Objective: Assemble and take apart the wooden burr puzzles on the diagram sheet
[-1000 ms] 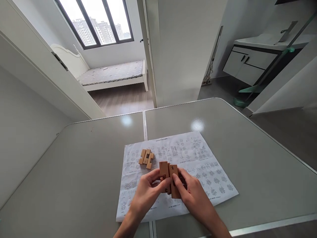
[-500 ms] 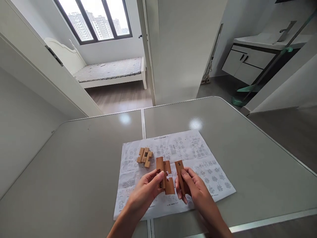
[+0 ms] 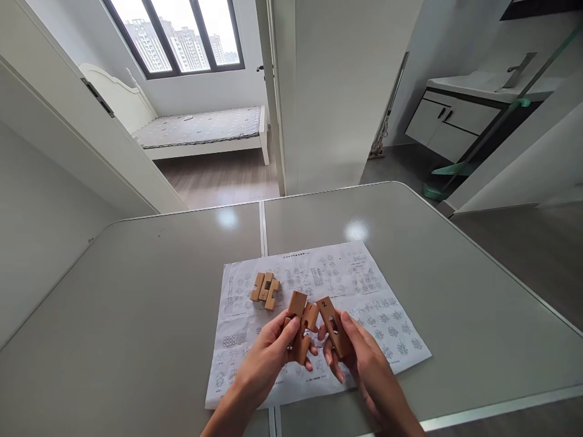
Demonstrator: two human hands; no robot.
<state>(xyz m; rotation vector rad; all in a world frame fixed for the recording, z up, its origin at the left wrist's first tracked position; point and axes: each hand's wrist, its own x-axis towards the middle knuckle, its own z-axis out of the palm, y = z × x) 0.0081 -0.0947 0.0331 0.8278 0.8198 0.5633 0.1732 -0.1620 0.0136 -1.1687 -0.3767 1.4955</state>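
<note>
Notched wooden puzzle pieces (image 3: 306, 334) are gripped in my left hand (image 3: 268, 355), thumb on top, fingers curling beneath. One of them bears a "1". My right hand (image 3: 364, 355) pinches another wooden puzzle piece (image 3: 331, 325), marked "2", with a slot in its side. The two hands are close together, and a narrow gap separates their pieces. Beyond my left hand, a small group of notched wooden blocks (image 3: 265, 290) lies side by side on a printed sheet (image 3: 246, 376). My fingers hide parts of the held pieces.
The creased sheet, covered in small diagrams, lies on a grey table (image 3: 136, 315) with a pale seam across it. Past the far edge are a bed (image 3: 204, 127), a door (image 3: 346, 91) and a washbasin cabinet (image 3: 455, 121).
The pieces in my left hand have tilted, their tops leaning right. My right hand has turned the "2" piece, so its slot now shows. The blocks on the sheet stay put.
</note>
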